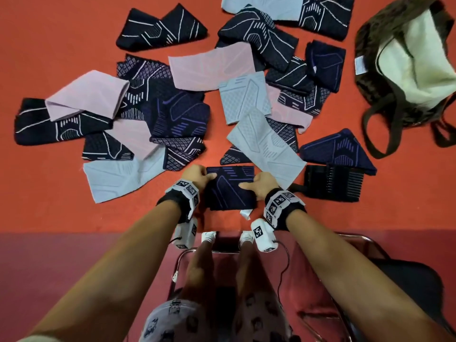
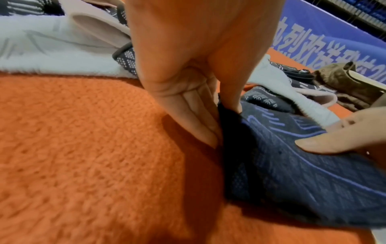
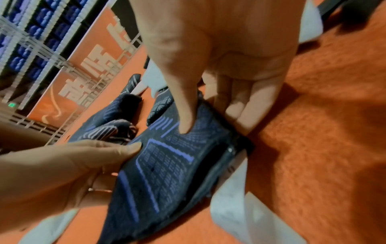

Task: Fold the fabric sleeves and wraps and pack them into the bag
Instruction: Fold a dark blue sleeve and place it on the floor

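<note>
A dark navy sleeve (image 1: 230, 191) with purple lines lies on the orange cloth just in front of me, its white label (image 1: 245, 214) sticking out at the near edge. My left hand (image 1: 206, 177) pinches its left edge, thumb (image 2: 230, 99) on top and fingers (image 2: 198, 118) underneath. My right hand (image 1: 249, 186) pinches the right edge the same way, thumb (image 3: 185, 120) above the fabric and fingers (image 3: 240, 105) below. The brown bag (image 1: 404, 62) with a cream lining lies open at the far right.
Several more sleeves, dark patterned, pink and pale grey, lie scattered across the orange cloth (image 1: 61, 193) beyond my hands. A black ribbed wrap (image 1: 333, 182) sits right of the held sleeve. A metal chair frame (image 1: 355, 243) and my legs are below the table edge.
</note>
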Demonstrator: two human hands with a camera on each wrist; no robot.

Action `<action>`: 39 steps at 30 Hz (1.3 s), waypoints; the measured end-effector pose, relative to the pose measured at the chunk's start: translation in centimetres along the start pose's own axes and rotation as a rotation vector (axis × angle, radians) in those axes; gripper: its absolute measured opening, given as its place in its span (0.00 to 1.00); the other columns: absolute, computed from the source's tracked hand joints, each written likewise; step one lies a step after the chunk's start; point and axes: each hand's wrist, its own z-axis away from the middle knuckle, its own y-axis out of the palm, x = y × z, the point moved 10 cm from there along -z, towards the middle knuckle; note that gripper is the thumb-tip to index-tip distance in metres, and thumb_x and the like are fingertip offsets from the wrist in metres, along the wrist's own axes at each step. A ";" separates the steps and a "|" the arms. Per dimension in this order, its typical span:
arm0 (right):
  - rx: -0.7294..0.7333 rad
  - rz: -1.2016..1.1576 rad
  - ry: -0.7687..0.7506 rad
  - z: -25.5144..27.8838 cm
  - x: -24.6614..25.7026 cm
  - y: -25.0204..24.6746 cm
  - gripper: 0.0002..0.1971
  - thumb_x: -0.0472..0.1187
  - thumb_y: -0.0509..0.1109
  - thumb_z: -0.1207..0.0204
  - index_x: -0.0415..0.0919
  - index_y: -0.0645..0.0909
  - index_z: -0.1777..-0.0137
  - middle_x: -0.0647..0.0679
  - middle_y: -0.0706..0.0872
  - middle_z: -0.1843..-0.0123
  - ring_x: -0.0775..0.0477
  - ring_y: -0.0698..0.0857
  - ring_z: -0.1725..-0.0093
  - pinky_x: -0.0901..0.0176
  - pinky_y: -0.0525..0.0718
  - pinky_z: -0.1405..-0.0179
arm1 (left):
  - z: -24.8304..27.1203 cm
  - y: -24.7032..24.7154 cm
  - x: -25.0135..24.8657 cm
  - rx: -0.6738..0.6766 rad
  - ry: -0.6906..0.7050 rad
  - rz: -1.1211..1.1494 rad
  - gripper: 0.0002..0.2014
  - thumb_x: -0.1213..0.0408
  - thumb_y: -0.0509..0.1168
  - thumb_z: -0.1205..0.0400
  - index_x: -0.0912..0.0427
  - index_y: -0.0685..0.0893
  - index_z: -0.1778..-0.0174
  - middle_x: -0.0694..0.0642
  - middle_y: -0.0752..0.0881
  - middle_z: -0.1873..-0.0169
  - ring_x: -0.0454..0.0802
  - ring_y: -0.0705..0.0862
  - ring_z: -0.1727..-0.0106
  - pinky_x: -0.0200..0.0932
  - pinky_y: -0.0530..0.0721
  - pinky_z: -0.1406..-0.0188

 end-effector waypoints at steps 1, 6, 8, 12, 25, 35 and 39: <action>-0.028 0.010 -0.017 0.1 0.2 -0.1 0.12 0.45 0.80 0.33 0.37 0.84 0.61 0.40 0.89 0.57 0.40 0.86 0.53 0.48 0.85 0.49 | -0.1 -0.1 0.0 -0.005 0.016 -0.056 0.21 0.52 0.67 0.20 0.57 0.70 0.75 0.56 0.76 0.71 0.54 0.76 0.63 0.44 0.69 0.65; -0.066 0.115 -0.012 0.8 0.8 -0.8 0.14 0.49 0.77 0.30 0.41 0.78 0.63 0.41 0.85 0.56 0.40 0.85 0.52 0.49 0.84 0.49 | 0.6 -1.3 -1.1 -0.033 0.053 -0.239 0.21 0.43 0.66 0.22 0.61 0.84 0.61 0.57 0.82 0.63 0.59 0.83 0.56 0.44 0.74 0.61; -0.108 0.188 -0.008 1.1 1.2 -2.2 0.19 0.53 0.75 0.29 0.39 0.75 0.66 0.39 0.85 0.59 0.37 0.86 0.51 0.52 0.82 0.54 | 1.1 -3.0 -2.1 -0.108 0.060 -0.268 0.21 0.43 0.67 0.24 0.60 0.85 0.53 0.59 0.84 0.57 0.61 0.84 0.49 0.46 0.78 0.56; -0.195 0.045 -0.087 2.5 3.1 -6.7 0.18 0.50 0.75 0.31 0.42 0.72 0.72 0.31 0.87 0.60 0.29 0.86 0.52 0.38 0.85 0.49 | 2.1 -4.6 -7.2 -0.160 0.167 -0.184 0.14 0.46 0.68 0.24 0.52 0.76 0.64 0.58 0.85 0.56 0.60 0.83 0.50 0.48 0.79 0.51; -0.488 -0.029 0.118 0.4 -5.9 -29.2 0.23 0.36 0.77 0.33 0.40 0.80 0.36 0.39 0.84 0.37 0.40 0.82 0.37 0.59 0.76 0.43 | 1.4 7.0 -28.0 0.089 0.597 -0.228 0.18 0.65 0.70 0.25 0.59 0.79 0.39 0.59 0.85 0.45 0.57 0.82 0.42 0.43 0.76 0.44; -0.318 0.343 0.227 -3.0 -12.1 -30.1 0.26 0.40 0.79 0.34 0.39 0.76 0.37 0.36 0.80 0.36 0.34 0.78 0.35 0.49 0.77 0.35 | -0.3 14.4 -30.2 0.133 0.736 -0.668 0.34 0.60 0.70 0.25 0.55 0.66 0.23 0.63 0.69 0.32 0.64 0.69 0.32 0.55 0.71 0.31; -0.365 0.172 0.145 -3.2 -12.0 -30.7 0.08 0.36 0.74 0.29 0.38 0.78 0.55 0.39 0.85 0.50 0.40 0.82 0.48 0.56 0.77 0.51 | -0.9 13.2 -31.1 0.098 0.708 -0.589 0.23 0.68 0.64 0.22 0.60 0.74 0.29 0.65 0.77 0.36 0.63 0.75 0.35 0.51 0.72 0.36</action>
